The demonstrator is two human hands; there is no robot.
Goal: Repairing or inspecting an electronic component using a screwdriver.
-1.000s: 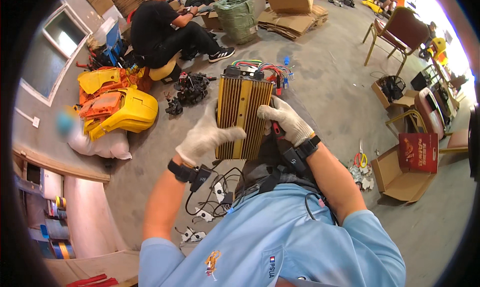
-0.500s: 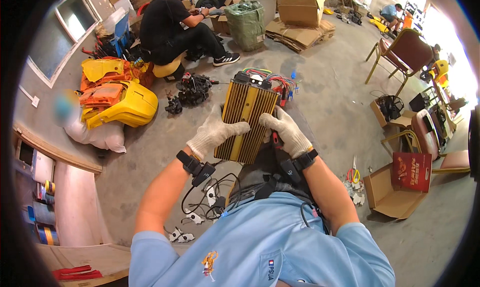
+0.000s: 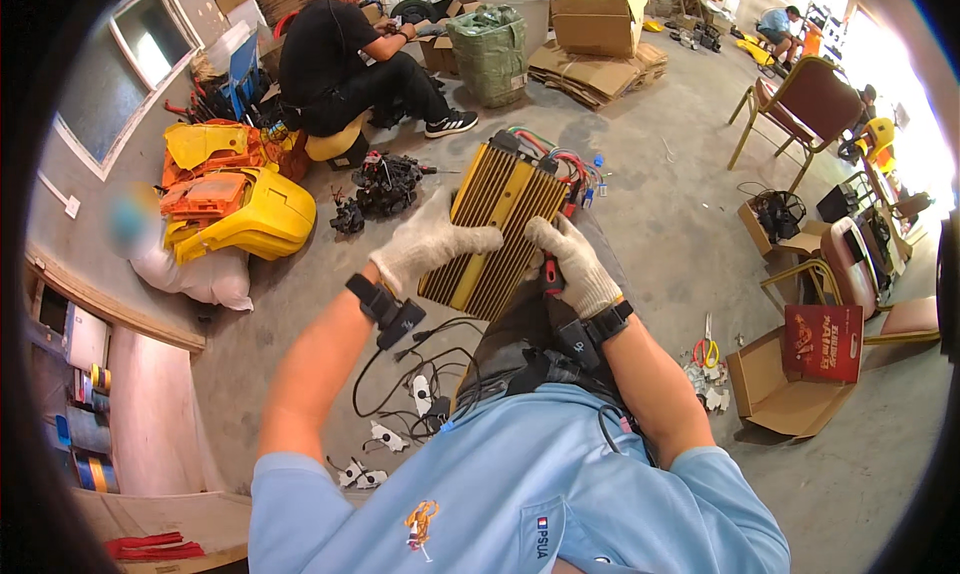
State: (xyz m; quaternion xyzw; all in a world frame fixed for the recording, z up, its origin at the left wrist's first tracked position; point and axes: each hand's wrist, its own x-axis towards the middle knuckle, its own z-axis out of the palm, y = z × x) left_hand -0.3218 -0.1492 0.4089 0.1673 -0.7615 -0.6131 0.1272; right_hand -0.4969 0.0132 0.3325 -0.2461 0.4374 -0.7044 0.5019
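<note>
A finned gold-and-black metal controller box is held up in front of me, tilted so its far end leans right. Coloured wires with blue and red connectors come out of that far end. My left hand, in a whitish knit glove, grips the left side with the thumb across the fins. On the right edge, my gloved right hand presses its thumb on the box. A red-and-black tool handle is also in that hand; its working end is hidden.
Black mechanical parts and yellow-orange plastic shells lie on the floor to the left. Cables with white plates lie near my left side. Scissors and an open carton are at right. Another person sits beyond.
The box has tilted further, its far end swinging right and its near end left. Both hands have moved with it and keep their hold.
</note>
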